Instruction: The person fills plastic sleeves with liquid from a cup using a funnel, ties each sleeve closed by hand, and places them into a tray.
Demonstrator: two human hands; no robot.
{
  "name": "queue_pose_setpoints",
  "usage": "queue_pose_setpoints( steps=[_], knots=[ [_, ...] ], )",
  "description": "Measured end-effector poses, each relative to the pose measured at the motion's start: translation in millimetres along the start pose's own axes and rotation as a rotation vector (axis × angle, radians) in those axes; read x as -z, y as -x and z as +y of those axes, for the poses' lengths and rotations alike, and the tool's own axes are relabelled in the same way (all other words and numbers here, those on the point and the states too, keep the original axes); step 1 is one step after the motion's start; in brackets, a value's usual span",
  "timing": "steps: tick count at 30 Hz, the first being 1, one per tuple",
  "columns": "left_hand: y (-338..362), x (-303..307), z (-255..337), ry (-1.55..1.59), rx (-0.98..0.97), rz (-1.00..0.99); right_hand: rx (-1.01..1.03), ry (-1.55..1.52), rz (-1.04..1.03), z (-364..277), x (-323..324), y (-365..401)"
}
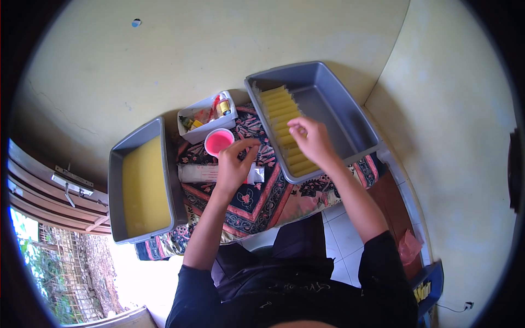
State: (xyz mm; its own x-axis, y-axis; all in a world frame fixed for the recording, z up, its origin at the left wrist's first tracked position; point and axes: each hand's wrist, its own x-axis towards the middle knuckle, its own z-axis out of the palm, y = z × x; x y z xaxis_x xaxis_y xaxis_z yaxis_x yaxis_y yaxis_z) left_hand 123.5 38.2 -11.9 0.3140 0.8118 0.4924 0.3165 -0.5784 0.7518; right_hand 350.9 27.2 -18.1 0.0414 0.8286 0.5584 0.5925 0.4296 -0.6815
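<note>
My left hand (235, 163) hovers over the patterned cloth beside a white tub with pink contents (219, 142). Its thumb and fingers are bent together, and whatever they hold is too small to make out. My right hand (311, 141) is above the row of yellow tube-shaped packets (283, 112) in the right grey bin (342, 104). Its fingers are curled in a pinch; I cannot make out anything between them. Below my left hand lies a flat clear plastic packet (198, 173), partly hidden by that hand.
A left grey bin (171, 188) holds yellow liquid (145, 186). Behind the pink tub stands a white box (199, 133) of small bottles and items. The patterned cloth (246, 205) covers the table. A blue crate (435, 290) and pink plastic bag (408, 247) are at lower right.
</note>
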Motion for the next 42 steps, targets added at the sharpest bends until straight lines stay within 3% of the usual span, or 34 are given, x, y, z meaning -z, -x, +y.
queue_pose_setpoints(
  steps=[2, 6, 8, 10, 13, 16, 23, 28, 33, 39, 42],
  knots=[
    [18, 16, 0, 0.065, 0.144, -0.03, 0.025, -0.088, 0.034, -39, -15, 18],
    [52, 36, -10, 0.017, 0.18, 0.019, 0.097, -0.267, -0.051, -86, -50, 60],
    [66, 39, -20, -0.001, 0.18, 0.04, 0.029, -0.272, -0.148, -87, -66, 78],
    [80, 38, -32, 0.029, 0.314, -0.013, 0.04, -0.228, -0.139, -69, -89, 95],
    [89, 31, -40, -0.02, 0.226, -0.032, -0.039, 0.042, 0.03, -44, -110, 111],
    [92, 24, -44, -0.044, 0.199, -0.06, -0.232, 0.126, -0.035, -32, -112, 115],
    [80, 6, -49, -0.114, 0.123, -0.109, -0.444, -0.23, -0.004, -24, -125, 102],
    [69, 0, -54, -0.104, 0.153, -0.111, -0.315, -0.122, 0.001, -18, -130, 97],
    [58, 0, -55, -0.109, 0.319, -0.305, -0.239, -0.061, 0.001, -16, -128, 95],
    [59, -7, -71, -0.098, 0.11, -0.188, -0.229, -0.08, 0.062, -19, -130, 96],
    [59, -9, -73, -0.035, 0.243, -0.164, -0.252, -0.038, 0.039, -16, -129, 94]
  ],
)
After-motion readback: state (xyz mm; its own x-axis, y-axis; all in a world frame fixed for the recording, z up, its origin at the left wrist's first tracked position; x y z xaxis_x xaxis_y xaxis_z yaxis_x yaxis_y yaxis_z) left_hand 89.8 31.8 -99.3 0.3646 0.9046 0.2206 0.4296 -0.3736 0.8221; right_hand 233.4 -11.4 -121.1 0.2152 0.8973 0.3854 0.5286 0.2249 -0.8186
